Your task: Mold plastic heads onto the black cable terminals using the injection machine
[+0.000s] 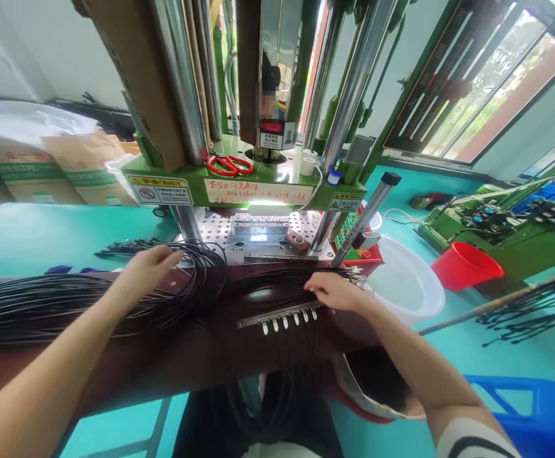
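My left hand (156,262) is closed with its fingers curled, over the looped part of a black cable bundle (205,264); what it grips, if anything, is hidden. My right hand (337,291) pinches at the black cables (277,277) lying across the brown bench, close to their silver plug ends (355,275). Just in front of this hand, a metal strip (251,320) holds several silver connectors (286,322) in a row, with dark cables hanging down toward my lap. A long bundle of black cables (67,305) stretches along the bench to the left.
A green press (163,191) stands ahead, with a lit metal mould (258,235) on its perforated plate. Red-handled scissors (230,166) lie on the press. To the right are a white basin (408,280), a red bucket (466,266) and a blue container (535,413).
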Demonstrator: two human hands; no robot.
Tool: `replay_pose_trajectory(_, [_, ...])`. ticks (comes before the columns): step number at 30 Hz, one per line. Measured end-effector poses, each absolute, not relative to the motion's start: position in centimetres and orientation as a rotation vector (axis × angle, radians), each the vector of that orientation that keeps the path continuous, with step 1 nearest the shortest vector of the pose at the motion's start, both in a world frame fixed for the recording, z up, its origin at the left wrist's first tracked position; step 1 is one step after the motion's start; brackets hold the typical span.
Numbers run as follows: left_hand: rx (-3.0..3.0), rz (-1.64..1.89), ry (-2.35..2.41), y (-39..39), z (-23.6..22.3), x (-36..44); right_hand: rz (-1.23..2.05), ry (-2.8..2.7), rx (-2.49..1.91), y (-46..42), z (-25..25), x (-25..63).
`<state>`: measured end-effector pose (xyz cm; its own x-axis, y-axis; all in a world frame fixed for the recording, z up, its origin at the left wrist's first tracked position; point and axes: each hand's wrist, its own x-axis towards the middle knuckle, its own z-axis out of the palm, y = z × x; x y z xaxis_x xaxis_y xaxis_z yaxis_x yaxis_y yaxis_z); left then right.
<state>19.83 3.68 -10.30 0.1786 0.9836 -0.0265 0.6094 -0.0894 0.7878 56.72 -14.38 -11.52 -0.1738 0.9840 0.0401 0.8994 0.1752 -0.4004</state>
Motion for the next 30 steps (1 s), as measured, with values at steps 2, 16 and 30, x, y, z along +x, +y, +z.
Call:
replay_pose_trajectory(2, [2.088,0.562,1.313,-1.2,-9.3,21.3,0.395,-2.475,-1.782,-16.8,-11.1,55.4])
replay_pose_trajectory(16, [2.742,0.039,0.563,-19.3,-14.0,27.4,0.246,-2.337,-2.267,-18.0,-7.9,54.6])
replay_pose_trajectory(30, [0.85,0.137,0.437,-9.9,-12.3,37.2,0.398,-1.846,-2.089,-5.0,-4.7,56.6])
